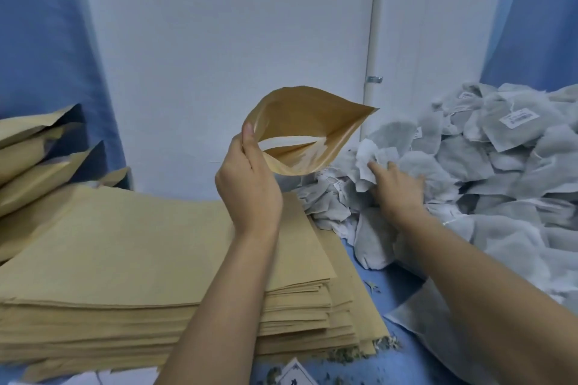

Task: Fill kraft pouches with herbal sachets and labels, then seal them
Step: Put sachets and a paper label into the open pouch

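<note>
- The stack of flat kraft pouches fills the lower left of the frame, lying on the blue tabletop. It is best left squared so the next pouch peels off cleanly.
- The pile of herbal sachets heaps across the right side, with tags and strings tangled. I judge one sachet should be lifted clear rather than dragged out with its neighbours.
- The open kraft pouch is held up at centre, its mouth bowed wide. Tilting that mouth toward the pile would give a straight drop.
- The left hand pinches the pouch's near rim, thumb on the edge.
- The right hand lies on the pile at centre right, fingers among pale sachets. Whether they have closed on one I cannot tell.
- A label card shows at the bottom edge, partly cut off.
</note>
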`<state>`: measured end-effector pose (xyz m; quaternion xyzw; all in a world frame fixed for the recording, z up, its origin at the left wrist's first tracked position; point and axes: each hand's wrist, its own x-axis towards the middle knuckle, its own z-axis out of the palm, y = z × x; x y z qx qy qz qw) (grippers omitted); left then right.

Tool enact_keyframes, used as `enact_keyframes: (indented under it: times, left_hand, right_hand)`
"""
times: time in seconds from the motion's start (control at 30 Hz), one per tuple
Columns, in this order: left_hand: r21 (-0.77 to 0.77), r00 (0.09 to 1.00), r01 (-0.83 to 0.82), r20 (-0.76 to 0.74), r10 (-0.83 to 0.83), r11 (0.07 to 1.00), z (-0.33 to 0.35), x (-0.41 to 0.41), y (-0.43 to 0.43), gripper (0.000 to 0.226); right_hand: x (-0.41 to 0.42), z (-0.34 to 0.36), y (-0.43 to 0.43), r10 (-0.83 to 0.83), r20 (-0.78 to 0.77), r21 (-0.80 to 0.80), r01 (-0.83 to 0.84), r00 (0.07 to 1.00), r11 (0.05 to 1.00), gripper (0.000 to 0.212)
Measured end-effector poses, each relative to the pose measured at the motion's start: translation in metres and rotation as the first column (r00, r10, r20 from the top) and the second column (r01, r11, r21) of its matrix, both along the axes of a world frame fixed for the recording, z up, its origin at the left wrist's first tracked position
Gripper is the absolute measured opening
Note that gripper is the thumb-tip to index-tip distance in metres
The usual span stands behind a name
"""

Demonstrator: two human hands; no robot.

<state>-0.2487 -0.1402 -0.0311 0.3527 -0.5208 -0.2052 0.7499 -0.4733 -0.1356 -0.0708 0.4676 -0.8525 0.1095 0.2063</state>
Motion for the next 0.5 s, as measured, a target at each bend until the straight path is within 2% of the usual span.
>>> enact_keyframes:
  times: [0.07, 0.1, 0.13, 0.2, 0.23, 0.3, 0.33, 0.37, 0.43, 0.5]
  left_hand:
    - [0.014, 1.000, -0.006, -0.010, 0.007, 1.000, 0.003, 0.001, 0.003, 0.038]
    - [0.013, 1.000, -0.008, -0.008, 0.008, 1.000, 0.005, 0.001, 0.005, 0.037]
    - [0.009, 1.000, -0.008, -0.005, 0.008, 1.000, 0.006, 0.002, 0.007, 0.035]
    - [0.001, 1.000, 0.001, -0.006, -0.001, 1.000, 0.008, 0.004, 0.010, 0.032]
    - [0.000, 1.000, 0.006, -0.007, -0.006, 1.000, 0.008, 0.004, 0.010, 0.032]
    - [0.000, 1.000, 0.009, -0.008, -0.009, 1.000, 0.007, 0.006, 0.010, 0.033]
    - [0.001, 1.000, 0.009, -0.013, -0.009, 1.000, 0.005, 0.006, 0.010, 0.034]
    - [0.003, 1.000, 0.007, -0.019, -0.007, 1.000, 0.003, 0.007, 0.009, 0.037]
    - [0.010, 1.000, -0.006, -0.022, 0.006, 1.000, -0.001, 0.007, 0.006, 0.042]
    - [0.020, 1.000, -0.014, -0.020, 0.014, 1.000, -0.005, 0.008, 0.004, 0.043]
  right_hand:
    - [0.013, 0.013, 0.007, 0.101, 0.092, -0.022, -0.100, 0.991, 0.995, 0.031]
    - [0.021, 0.024, 0.010, 0.133, 0.130, 0.058, -0.141, 0.983, 0.988, 0.031]
    - [0.030, 0.037, 0.016, 0.122, 0.173, 0.221, -0.159, 0.977, 0.962, 0.036]
    - [0.049, 0.062, 0.028, -0.011, 0.319, 0.592, -0.190, 0.948, 0.783, 0.053]
    - [0.057, 0.071, 0.033, -0.116, 0.432, 0.693, -0.246, 0.894, 0.678, 0.064]
    - [0.067, 0.082, 0.038, -0.206, 0.537, 0.759, -0.363, 0.818, 0.540, 0.087]
    - [0.070, 0.085, 0.038, -0.197, 0.548, 0.756, -0.380, 0.813, 0.534, 0.089]
    - [0.069, 0.083, 0.032, -0.157, 0.551, 0.719, -0.372, 0.819, 0.587, 0.084]
    - [0.065, 0.072, 0.014, 0.004, 0.479, 0.536, -0.296, 0.878, 0.791, 0.060]
    - [0.060, 0.047, -0.006, 0.156, 0.197, 0.282, -0.209, 0.968, 0.937, 0.027]
